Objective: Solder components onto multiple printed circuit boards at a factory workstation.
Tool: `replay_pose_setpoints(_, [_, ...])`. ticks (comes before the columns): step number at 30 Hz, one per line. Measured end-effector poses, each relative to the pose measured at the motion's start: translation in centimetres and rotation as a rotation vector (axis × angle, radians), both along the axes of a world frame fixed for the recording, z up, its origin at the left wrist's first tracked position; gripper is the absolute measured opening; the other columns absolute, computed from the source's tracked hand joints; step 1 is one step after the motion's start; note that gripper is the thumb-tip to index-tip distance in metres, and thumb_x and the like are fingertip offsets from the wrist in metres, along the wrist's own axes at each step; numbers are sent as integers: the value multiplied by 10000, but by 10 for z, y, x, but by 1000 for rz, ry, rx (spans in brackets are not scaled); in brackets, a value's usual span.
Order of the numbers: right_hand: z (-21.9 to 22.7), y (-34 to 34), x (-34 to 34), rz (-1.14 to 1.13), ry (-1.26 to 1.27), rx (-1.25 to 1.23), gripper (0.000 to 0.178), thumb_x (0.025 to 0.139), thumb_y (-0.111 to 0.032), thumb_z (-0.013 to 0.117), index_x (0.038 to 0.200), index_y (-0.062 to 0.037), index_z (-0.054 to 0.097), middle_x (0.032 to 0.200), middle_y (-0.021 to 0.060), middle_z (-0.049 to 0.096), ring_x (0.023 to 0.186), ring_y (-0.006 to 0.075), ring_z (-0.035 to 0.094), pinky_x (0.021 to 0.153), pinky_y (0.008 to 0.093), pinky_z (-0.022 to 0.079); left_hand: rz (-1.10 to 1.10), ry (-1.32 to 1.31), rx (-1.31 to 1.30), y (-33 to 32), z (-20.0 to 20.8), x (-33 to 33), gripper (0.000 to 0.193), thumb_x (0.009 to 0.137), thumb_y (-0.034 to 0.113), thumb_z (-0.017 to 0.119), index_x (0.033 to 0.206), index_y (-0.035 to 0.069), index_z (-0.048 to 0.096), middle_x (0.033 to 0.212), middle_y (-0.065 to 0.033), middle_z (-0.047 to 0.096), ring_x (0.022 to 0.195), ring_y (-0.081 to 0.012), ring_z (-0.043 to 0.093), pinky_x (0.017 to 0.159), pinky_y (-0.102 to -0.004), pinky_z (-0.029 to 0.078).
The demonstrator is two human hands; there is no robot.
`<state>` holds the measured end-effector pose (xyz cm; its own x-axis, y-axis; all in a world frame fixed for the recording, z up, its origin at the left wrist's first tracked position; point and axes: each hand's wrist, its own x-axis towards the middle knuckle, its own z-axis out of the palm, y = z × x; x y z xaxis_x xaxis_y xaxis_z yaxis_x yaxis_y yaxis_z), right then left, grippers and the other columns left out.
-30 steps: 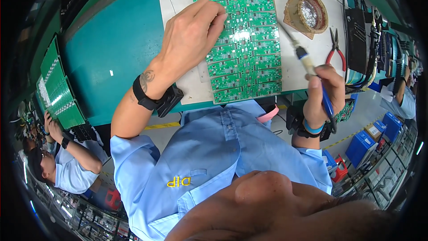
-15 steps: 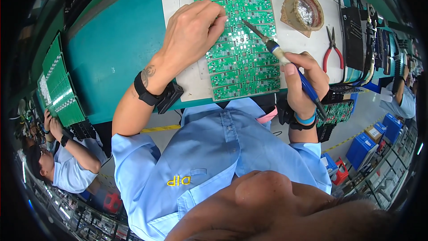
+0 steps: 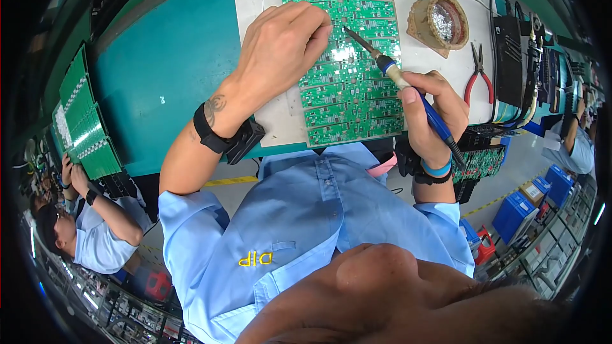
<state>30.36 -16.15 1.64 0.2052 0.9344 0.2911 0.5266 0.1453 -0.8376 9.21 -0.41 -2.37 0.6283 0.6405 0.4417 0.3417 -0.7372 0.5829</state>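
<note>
A panel of green circuit boards [image 3: 349, 99] lies before me on a pale sheet, carrying rows of small components. My right hand [image 3: 437, 114] grips a soldering iron [image 3: 396, 76] with a blue and cream handle like a pen. The iron's dark tip points up and left, at or just above the panel's upper middle. Over the panel's upper left my left hand [image 3: 280, 44] is curled, thumb and index finger pressed together close to the tip. Whatever this pinch may hold is too small or hidden to make out.
Right of the panel stands a round, crusted pot [image 3: 421, 18] with shiny contents. Red-handled pliers [image 3: 478, 78] lie beyond it, near a black tool holder [image 3: 508, 48] and cables. At the far left a co-worker [image 3: 105, 236] handles green boards [image 3: 86, 121] at the teal bench [image 3: 166, 76].
The iron's tip has shifted slightly left across the panel. My left hand stays pinched near it. The whole bench sits a little farther right in view.
</note>
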Motion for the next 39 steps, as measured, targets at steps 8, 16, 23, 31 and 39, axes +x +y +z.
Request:
replay_pose_setpoints(8, [2, -6, 6, -24, 14, 52, 171, 894, 14, 714, 1061, 49, 711, 816, 122, 701, 675, 164, 607, 630, 269, 462, 60, 37, -8, 1, 2, -1, 102, 854, 28, 729, 903, 38, 641, 835, -107, 672, 769, -333, 652, 688, -432, 517])
replay_pose_setpoints(16, [-30, -37, 29, -351, -50, 207, 267, 1036, -93, 610, 1256, 56, 619, 1072, 146, 686, 951, 183, 652, 854, 298, 503, 242, -50, 10, 5, -1, -3, 77, 936, 37, 679, 987, 15, 625, 934, -149, 681, 913, -367, 649, 794, -457, 523])
replay_pose_setpoints(23, [-44, -61, 31, -303, 52, 233, 309, 1085, -167, 558, 1316, 37, 576, 1193, 174, 696, 993, 208, 672, 933, 351, 533, 259, -52, 100, 23, -20, -10, 88, 1005, 75, 609, 1054, 2, 600, 1149, -169, 726, 1039, -402, 622, 932, -493, 492])
replay_pose_setpoints(31, [-53, -74, 24, 3, -76, 95, 486, 903, 54, 746, 1339, -14, 544, 1226, 254, 714, 1161, 315, 717, 992, 408, 549, 242, 67, 30, 34, -24, -13, 124, 1030, 106, 585, 1084, -5, 595, 1287, -177, 713, 1107, -414, 608, 983, -507, 482])
replay_pose_setpoints(39, [-62, -83, 17, 22, -20, 108, 631, 786, 113, 834, 1329, -46, 554, 1154, 211, 745, 1265, 363, 668, 1052, 443, 526, 241, 75, 20, 34, -23, -14, 115, 1025, 96, 580, 1080, -5, 589, 1286, -139, 722, 1111, -397, 602, 973, -495, 487])
